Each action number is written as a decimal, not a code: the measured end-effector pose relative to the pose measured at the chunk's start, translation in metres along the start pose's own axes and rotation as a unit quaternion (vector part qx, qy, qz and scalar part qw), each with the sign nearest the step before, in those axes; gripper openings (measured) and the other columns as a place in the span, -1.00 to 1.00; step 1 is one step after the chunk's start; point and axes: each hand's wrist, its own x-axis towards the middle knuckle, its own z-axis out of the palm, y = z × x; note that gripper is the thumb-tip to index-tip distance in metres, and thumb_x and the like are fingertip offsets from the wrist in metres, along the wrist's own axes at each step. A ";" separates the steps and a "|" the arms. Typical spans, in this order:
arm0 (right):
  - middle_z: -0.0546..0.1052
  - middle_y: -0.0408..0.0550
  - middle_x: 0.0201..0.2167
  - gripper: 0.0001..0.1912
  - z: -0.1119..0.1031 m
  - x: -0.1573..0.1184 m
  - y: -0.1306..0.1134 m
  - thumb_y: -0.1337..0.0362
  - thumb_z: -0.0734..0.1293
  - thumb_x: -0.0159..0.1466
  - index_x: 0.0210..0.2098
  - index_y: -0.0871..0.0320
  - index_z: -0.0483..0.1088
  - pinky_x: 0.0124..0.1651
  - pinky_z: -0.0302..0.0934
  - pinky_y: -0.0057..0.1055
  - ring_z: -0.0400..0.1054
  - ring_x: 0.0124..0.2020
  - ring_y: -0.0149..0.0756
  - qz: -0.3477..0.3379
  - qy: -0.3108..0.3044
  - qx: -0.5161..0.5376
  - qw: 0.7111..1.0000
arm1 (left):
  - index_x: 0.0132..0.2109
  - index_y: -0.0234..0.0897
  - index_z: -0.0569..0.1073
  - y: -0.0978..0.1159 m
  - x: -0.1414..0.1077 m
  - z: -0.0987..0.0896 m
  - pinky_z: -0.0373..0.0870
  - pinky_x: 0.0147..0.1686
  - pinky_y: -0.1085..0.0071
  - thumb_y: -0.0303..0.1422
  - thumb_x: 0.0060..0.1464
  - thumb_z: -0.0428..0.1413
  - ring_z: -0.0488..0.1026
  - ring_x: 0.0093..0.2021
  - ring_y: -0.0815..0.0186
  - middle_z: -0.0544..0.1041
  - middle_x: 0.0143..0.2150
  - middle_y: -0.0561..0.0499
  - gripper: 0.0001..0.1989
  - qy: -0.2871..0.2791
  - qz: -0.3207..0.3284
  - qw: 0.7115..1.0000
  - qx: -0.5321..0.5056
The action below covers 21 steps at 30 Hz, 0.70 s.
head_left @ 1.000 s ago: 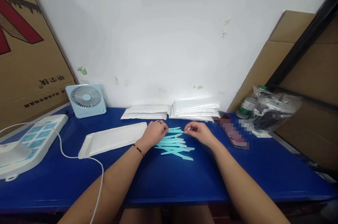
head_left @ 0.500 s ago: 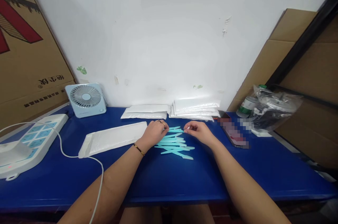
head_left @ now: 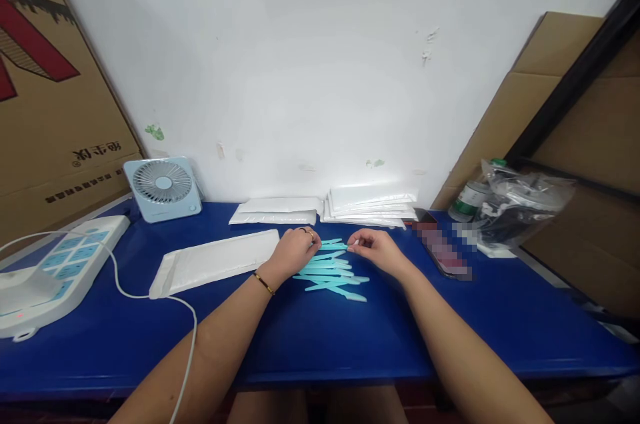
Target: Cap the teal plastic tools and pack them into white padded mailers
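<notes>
- The blue counter (head_left: 345, 344) spreads under and around both hands, its near edge below the forearms.
- A white cable (head_left: 193, 337) runs over the left forearm and on to the left, towards the power strip (head_left: 85, 257), well to the left of the left hand; a small red light glows on the strip.
- The loose pile of turquoise sticks (head_left: 327, 271) lies between the hands and on the near side of them, the sticks overlapping at differing angles.
- The left hand (head_left: 296, 251), wearing a ring, has its fingers curled at the left ends of the farthest sticks; whether it grips one I cannot tell.
- The right hand (head_left: 375, 251) is curled, thumb and forefinger close together at the right ends of those same sticks; its grip cannot be made out for certain either.
- A white packet (head_left: 220, 262) lies flat just left of the left hand.
- A phone (head_left: 445, 254), blurred by pixels, lies right of the right hand.
- Beyond the hands are two groups of white packets, a flat pair (head_left: 275, 211) and a taller stack (head_left: 370, 204).
- Far right, beside a clear plastic bag (head_left: 530, 201), a bottle (head_left: 467, 203) bears a green and white label, unreadable.
- Far left stand a pale blue fan (head_left: 164, 189) and a carton (head_left: 60, 111) with red shapes, black characters and an ® mark; the wording is upside down and not surely legible.
</notes>
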 end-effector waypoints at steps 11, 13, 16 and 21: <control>0.53 -0.07 -0.44 -0.75 -0.024 0.002 0.020 0.16 0.27 0.18 -0.29 0.17 0.49 -0.34 0.19 -0.43 0.36 -0.43 -0.31 0.023 0.078 -0.083 0.993 | -0.17 -0.16 0.50 -0.009 -0.001 0.006 0.27 -0.20 0.42 -0.29 0.12 0.02 0.42 -0.14 0.27 0.52 -0.14 0.04 -0.81 -0.044 -0.008 0.999 0.010; 0.53 -0.06 -0.43 -0.79 -0.031 0.005 0.033 0.22 0.26 0.17 -0.32 0.16 0.49 -0.31 0.19 -0.41 0.36 -0.41 -0.28 0.058 0.131 -0.159 0.977 | -0.12 -0.15 0.49 -0.015 0.001 0.009 0.25 -0.16 0.39 -0.29 0.11 0.05 0.40 -0.08 0.24 0.50 -0.09 0.01 -0.79 -0.030 -0.017 0.999 0.041; 0.54 -0.03 -0.38 -0.82 -0.032 0.010 0.048 0.25 0.28 0.14 -0.34 0.16 0.51 -0.28 0.18 -0.40 0.38 -0.35 -0.24 0.092 0.121 -0.230 0.961 | -0.16 -0.14 0.50 -0.021 0.003 0.013 0.23 -0.18 0.37 -0.29 0.10 0.06 0.40 -0.10 0.23 0.51 -0.13 0.01 -0.81 -0.027 -0.015 0.997 0.066; 0.51 0.02 -0.32 -0.85 -0.021 0.016 0.053 0.27 0.32 0.13 -0.36 0.16 0.52 -0.24 0.17 -0.41 0.37 -0.31 -0.24 0.064 0.085 -0.287 0.952 | -0.31 -0.20 0.50 -0.018 0.007 0.014 0.18 -0.25 0.36 -0.35 0.13 0.00 0.44 -0.24 0.26 0.54 -0.30 0.00 -0.82 -0.033 0.004 0.994 0.108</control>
